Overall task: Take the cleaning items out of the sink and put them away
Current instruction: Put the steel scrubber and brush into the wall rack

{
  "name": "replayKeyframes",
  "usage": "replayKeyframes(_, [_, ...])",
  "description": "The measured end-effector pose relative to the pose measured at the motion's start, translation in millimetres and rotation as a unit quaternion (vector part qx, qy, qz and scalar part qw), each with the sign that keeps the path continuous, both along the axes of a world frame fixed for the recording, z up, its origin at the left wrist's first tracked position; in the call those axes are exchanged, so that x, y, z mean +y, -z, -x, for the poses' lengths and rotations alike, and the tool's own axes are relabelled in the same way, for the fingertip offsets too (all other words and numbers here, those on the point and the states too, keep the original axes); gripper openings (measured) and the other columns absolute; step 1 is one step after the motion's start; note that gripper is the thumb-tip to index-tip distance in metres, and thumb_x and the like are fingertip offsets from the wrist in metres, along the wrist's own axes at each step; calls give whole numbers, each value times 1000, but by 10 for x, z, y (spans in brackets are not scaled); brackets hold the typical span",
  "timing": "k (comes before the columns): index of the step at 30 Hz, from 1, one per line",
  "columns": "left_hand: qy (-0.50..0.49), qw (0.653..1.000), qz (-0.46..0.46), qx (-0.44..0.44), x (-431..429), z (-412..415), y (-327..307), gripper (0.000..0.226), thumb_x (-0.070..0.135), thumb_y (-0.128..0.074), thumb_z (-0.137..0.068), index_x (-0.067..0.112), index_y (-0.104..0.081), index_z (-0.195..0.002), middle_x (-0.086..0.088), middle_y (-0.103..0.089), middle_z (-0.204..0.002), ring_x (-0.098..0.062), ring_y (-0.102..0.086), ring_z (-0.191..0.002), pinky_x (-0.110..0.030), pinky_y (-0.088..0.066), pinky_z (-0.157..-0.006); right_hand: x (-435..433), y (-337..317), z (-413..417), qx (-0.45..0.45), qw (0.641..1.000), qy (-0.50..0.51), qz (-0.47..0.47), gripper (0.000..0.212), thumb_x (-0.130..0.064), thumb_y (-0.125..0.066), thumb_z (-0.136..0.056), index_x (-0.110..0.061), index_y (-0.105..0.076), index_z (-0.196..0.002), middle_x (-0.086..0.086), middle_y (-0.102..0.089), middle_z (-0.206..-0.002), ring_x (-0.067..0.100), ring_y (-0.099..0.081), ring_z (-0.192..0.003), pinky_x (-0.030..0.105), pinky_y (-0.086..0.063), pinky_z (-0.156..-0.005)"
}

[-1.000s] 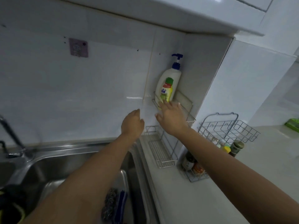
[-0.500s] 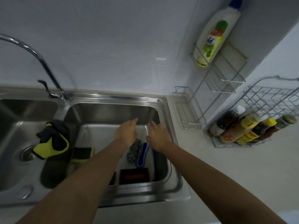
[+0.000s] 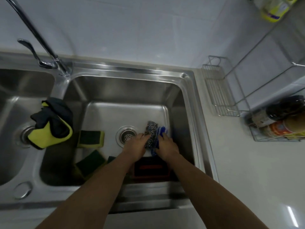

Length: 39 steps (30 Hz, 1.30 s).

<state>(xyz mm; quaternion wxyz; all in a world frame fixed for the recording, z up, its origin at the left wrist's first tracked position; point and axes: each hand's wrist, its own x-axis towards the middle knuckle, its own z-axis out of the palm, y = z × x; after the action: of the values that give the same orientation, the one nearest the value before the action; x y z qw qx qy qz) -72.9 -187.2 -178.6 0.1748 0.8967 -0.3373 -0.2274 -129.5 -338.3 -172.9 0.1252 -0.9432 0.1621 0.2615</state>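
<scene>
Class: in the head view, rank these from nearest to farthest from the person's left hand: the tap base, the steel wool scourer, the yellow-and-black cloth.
From the left hand:
1. Steel wool scourer, touching its fingertips, on the right.
2. Yellow-and-black cloth, draped over the divider, on the left.
3. Tap base, behind the basin, at far left.

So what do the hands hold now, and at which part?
Left hand is on the steel scourer's near end, right hand on the blue scrubber's. Whether either is gripped cannot be told.

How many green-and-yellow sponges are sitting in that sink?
2 that I can see. One sponge lies flat left of the drain; another sponge sits tilted nearer the front wall, partly under the left forearm. The arms may hide more.
</scene>
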Motion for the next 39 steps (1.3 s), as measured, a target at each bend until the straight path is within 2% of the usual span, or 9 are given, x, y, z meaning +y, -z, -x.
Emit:
replayKeyframes(3, [7, 1000, -15, 8, -26, -19, 133, 65, 17, -61, -82, 20, -37, -142, -15, -46, -137, -34, -51, -119, -41, -49, -93, 3, 124, 36, -18, 1000, 2, -11, 73, -29, -61, -88, -16, -24, -149, 13, -14, -159, 38, -32, -136, 48, -42, -105])
replayKeyframes(8, [-20, 999, -14, 20, -87, -76, 248, 58, 30, -66, -80, 14, -44, -131, -12, -54, -128, -31, -57, -110, -41, -52, -83, -5, 249, 5, -39, 998, 25, -51, 70, -28, -64, -85, -18, -31, -145, 12, -8, -160, 40, -37, -132, 47, -42, -105])
replayKeyframes(15, [-98, 993, 37, 56, -115, -148, 329, 34, 15, -56, -84, 7, -46, -115, -20, -61, -109, -38, -61, -95, -42, -51, -75, 101, 304, -128, -49, 996, 54, -55, 68, -33, -64, -83, -14, -34, -140, 15, -5, -160, 40, -39, -131, 46, -43, -102])
replayKeyframes(19, [-134, 987, 63, 55, 31, -181, 328, 35, 13, -58, -84, 4, -48, -117, -21, -61, -112, -37, -60, -98, -39, -47, -76, 205, 293, -166, -54, 994, 69, -63, 75, -37, -68, -78, -14, -32, -140, 13, -4, -160, 36, -36, -133, 44, -44, -100])
replayKeyframes(23, [-138, 987, 53, 61, 181, -170, 324, 36, 14, -59, -84, 10, -47, -118, -17, -58, -113, -33, -59, -96, -37, -46, -75, 293, 317, -163, -49, 996, 70, -18, 83, -41, -76, -70, -16, -30, -135, 13, -3, -159, 36, -38, -128, 43, -47, -89])
replayKeyframes(31, [-145, 985, 67, 64, 224, -127, 245, 34, 16, -61, -84, 15, -49, -116, -12, -60, -114, -29, -59, -98, -34, -46, -77, 338, 291, -201, -54, 989, 140, -6, 80, -6, -68, -79, -17, -21, -142, 15, 6, -159, 41, -43, -120, 43, -46, -88])
replayKeyframes(34, [-148, 984, 85, 58, 184, -115, 171, 35, 16, -63, -83, 13, -51, -116, -14, -61, -114, -30, -60, -99, -34, -46, -79, 277, 164, -182, -69, 983, 165, -31, 89, -9, -70, -78, -14, -15, -148, 19, -1, -159, 41, -40, -127, 41, -39, -103])
replayKeyframes(36, [-153, 982, 102, 47, 139, -116, 73, 34, 13, -64, -81, 11, -53, -114, -14, -63, -113, -31, -60, -101, -35, -46, -82, 246, 23, -187, -96, 969, 217, -74, 86, -11, -70, -77, -14, -22, -148, 18, -15, -156, 39, -41, -127, 40, -37, -107])
replayKeyframes(39, [-143, 981, 124, 30, 57, -89, -129, 34, 11, -65, -80, 11, -55, -112, -12, -65, -113, -29, -62, -101, -33, -48, -83, 201, -224, -143, -157, 931, 299, -142, 48, -7, -61, -77, -8, -55, -125, 21, -51, -129, 36, -57, -108, 33, -45, -92])
